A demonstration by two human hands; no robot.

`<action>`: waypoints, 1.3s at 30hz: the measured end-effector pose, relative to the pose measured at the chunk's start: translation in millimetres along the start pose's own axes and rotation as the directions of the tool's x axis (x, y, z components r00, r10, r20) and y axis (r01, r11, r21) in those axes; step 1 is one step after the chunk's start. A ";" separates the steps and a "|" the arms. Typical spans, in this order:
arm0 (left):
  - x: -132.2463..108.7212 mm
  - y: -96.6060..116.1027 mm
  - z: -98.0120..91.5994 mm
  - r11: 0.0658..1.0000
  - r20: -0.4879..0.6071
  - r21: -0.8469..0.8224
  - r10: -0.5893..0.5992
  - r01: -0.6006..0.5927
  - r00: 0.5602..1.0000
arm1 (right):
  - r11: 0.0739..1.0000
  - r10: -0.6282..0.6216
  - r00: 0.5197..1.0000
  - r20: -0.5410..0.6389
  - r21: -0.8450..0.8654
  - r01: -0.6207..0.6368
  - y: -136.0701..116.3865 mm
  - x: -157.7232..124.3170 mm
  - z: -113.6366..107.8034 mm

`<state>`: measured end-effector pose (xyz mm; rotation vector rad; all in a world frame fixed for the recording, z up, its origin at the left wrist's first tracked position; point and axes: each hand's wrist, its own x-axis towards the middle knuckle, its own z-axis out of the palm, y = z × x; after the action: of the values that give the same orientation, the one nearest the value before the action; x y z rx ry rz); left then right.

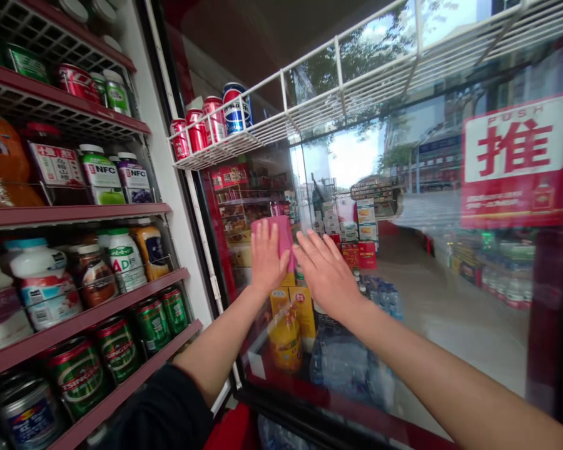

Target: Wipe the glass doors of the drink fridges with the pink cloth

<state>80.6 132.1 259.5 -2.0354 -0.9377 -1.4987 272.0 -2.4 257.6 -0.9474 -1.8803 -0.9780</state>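
My left hand (266,257) holds a pink cloth (285,230) flat against the glass of the fridge door (431,300), with the fingers extended over it and the thumb pointing right. Just beside the cloth's right edge, my right hand (327,270) lies open against the glass, fingers stretched up and to the left. Nothing shows in the right hand. The two hands are close together, the left thumb near the right fingertips. What is under the left palm is hidden.
A white wire rack (286,119) spans the door above my hands, with several cans (216,119) at its left end. Fridge shelves (84,312) with bottles and cans stand at the left. A red push sign (518,159) is at the right. Shop goods show through or reflect in the glass.
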 end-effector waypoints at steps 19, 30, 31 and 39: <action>29.5 60.2 19.2 1.000 -0.054 -0.006 -0.005 0.005 0.999 | 0.994 0.011 0.992 0.124 -0.108 0.003 20.6 -1.6 -10.3; 30.8 20.3 -5.3 0.976 -0.042 0.054 -0.209 0.211 0.977 | 0.982 0.034 0.987 0.158 -0.189 -0.004 35.8 -15.1 -58.1; 33.1 10.6 -7.7 0.952 -0.083 0.044 -0.299 0.303 0.951 | 0.982 0.032 0.986 0.165 -0.189 -0.001 38.0 -15.2 -59.8; 43.7 24.7 0.4 0.910 -0.181 0.024 -0.404 0.415 0.896 | 0.989 0.026 0.993 0.111 -0.147 -0.009 44.9 -22.9 -57.0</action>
<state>107.0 127.1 301.9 -1.6968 -1.3843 -1.7996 337.2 -38.9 271.6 -1.1250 -1.9100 -1.0837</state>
